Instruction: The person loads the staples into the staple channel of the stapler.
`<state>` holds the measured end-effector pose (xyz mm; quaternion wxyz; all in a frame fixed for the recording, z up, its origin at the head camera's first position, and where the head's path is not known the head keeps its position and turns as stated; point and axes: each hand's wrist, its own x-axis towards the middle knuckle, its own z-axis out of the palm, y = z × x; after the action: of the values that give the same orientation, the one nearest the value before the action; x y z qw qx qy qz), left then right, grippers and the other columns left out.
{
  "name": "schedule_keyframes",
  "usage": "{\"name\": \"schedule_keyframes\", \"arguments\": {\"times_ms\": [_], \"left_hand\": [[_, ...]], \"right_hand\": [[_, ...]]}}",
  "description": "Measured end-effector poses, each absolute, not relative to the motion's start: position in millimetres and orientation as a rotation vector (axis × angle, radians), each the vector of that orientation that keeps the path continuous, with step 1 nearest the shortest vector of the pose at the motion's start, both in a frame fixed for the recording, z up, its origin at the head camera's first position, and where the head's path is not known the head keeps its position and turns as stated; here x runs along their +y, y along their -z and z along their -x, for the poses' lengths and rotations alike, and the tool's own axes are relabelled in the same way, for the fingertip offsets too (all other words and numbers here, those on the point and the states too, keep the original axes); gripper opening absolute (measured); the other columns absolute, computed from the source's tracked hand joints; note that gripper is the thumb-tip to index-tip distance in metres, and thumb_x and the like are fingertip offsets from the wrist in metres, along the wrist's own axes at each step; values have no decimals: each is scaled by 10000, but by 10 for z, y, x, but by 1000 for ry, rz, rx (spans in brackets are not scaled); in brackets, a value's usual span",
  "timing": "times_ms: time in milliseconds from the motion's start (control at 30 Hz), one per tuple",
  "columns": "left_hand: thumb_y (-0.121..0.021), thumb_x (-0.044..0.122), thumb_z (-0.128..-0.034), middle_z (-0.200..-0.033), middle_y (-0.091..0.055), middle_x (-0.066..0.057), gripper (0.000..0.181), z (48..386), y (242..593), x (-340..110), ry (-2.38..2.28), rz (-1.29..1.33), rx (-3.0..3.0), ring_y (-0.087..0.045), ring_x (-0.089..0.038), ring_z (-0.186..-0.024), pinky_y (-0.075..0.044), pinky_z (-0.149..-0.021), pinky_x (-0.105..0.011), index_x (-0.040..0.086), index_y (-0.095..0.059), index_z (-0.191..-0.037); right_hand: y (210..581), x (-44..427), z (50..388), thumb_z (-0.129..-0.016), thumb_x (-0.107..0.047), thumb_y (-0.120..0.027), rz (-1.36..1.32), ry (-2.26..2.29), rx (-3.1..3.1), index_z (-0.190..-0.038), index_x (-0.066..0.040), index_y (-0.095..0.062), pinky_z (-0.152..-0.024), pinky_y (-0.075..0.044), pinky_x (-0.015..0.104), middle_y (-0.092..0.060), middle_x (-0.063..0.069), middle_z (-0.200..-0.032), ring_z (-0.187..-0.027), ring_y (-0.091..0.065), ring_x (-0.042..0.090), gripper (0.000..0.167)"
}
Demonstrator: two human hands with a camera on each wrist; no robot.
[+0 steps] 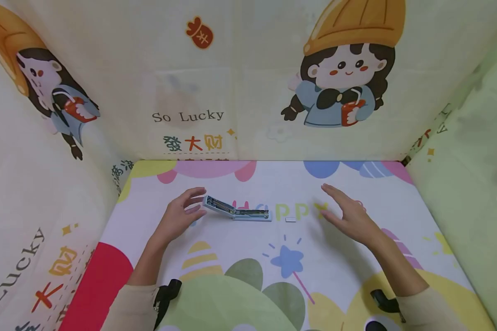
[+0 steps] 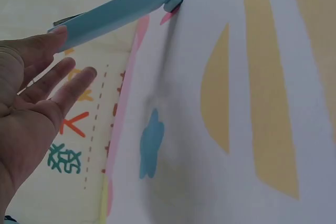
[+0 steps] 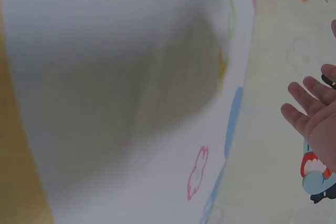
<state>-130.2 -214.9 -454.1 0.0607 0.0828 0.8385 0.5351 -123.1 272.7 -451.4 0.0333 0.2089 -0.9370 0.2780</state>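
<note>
A light blue stapler (image 1: 250,214) lies on the table, folded wide apart, its base flat and its upper arm (image 1: 218,205) tilted up toward the left. My left hand (image 1: 181,214) is at the raised end of that arm, fingers loosely spread. In the left wrist view the thumb (image 2: 59,36) overlaps the tip of the stapler (image 2: 113,14); whether it touches, I cannot tell. Just right of the base sits a small strip of staples (image 1: 290,219). Over the table farther right, my right hand (image 1: 352,216) hovers with fingers extended, holding nothing.
The printed tablecloth (image 1: 248,248) carries coloured drawings and letters. Patterned cloth walls (image 1: 248,92) stand behind and on both sides of the table. Dark wrist cameras sit at the left cuff (image 1: 167,296) and right cuff (image 1: 384,301).
</note>
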Motion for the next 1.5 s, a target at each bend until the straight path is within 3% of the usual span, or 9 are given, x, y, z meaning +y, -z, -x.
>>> {"name": "schedule_keyframes", "arguments": {"times_ms": [200,333,533,833,1033,1267,1500], "left_hand": [[-746,10,-925,-1470,-586,-118,580,1342,4644,-2117,-1726,-236,2457,-587,-347,-1333,-553,-973,-204,75,-537,-1462],[-753,18,-922,-1435,-615,-134,544,1355,4682,-2096,-1776,-248,2443,-615,-352,-1292,-544,-946,-148,47,-562,-1431],[-741,24,-935,-1383,-630,-157,447,1372,4714,-2070,-1851,-192,2389,-665,-298,-1187,-579,-906,-187,73,-632,-1366],[-744,21,-931,-1358,-615,-194,432,1400,4761,-2066,-1939,-134,2294,-697,-123,-1067,-604,-886,-250,50,-637,-1348],[-730,11,-940,-1357,-607,-201,424,1392,4743,-2083,-1963,-131,2283,-682,-162,-1078,-601,-892,-239,29,-630,-1352],[-743,46,-939,-1386,-616,-198,431,1390,4736,-2075,-1925,-160,2333,-632,-294,-1222,-580,-913,-201,26,-633,-1355],[-747,64,-942,-1381,-614,-182,419,1379,4736,-2060,-1913,-147,2348,-637,-263,-1225,-570,-918,-181,40,-640,-1346]], "right_hand": [[4586,2670,1320,-923,-254,-794,-679,-1039,-2893,-1566,-109,-423,-1097,-461,565,-508,145,-1552,-1370,-543,357,756],[4723,2645,1376,-905,-234,-816,-695,-1204,-2899,-1540,-108,-456,-1069,-497,546,-550,169,-1500,-1294,-599,359,741],[4884,2586,1407,-877,-165,-839,-734,-1289,-2890,-1479,-24,-515,-1010,-543,539,-601,178,-1423,-1213,-640,349,698],[5023,2414,1455,-851,-111,-849,-836,-1167,-2867,-1362,-7,-631,-913,-588,444,-711,114,-1206,-1044,-676,270,566],[5079,2269,1487,-834,-115,-862,-857,-1111,-2867,-1284,-35,-700,-852,-574,355,-717,77,-1145,-965,-648,219,486],[5113,2160,1530,-835,-154,-868,-855,-1060,-2940,-1183,-68,-743,-816,-539,307,-687,34,-1053,-915,-602,157,380],[5136,2096,1563,-858,-128,-839,-921,-965,-2984,-1071,-71,-750,-766,-551,281,-663,3,-969,-855,-603,125,238]]}}
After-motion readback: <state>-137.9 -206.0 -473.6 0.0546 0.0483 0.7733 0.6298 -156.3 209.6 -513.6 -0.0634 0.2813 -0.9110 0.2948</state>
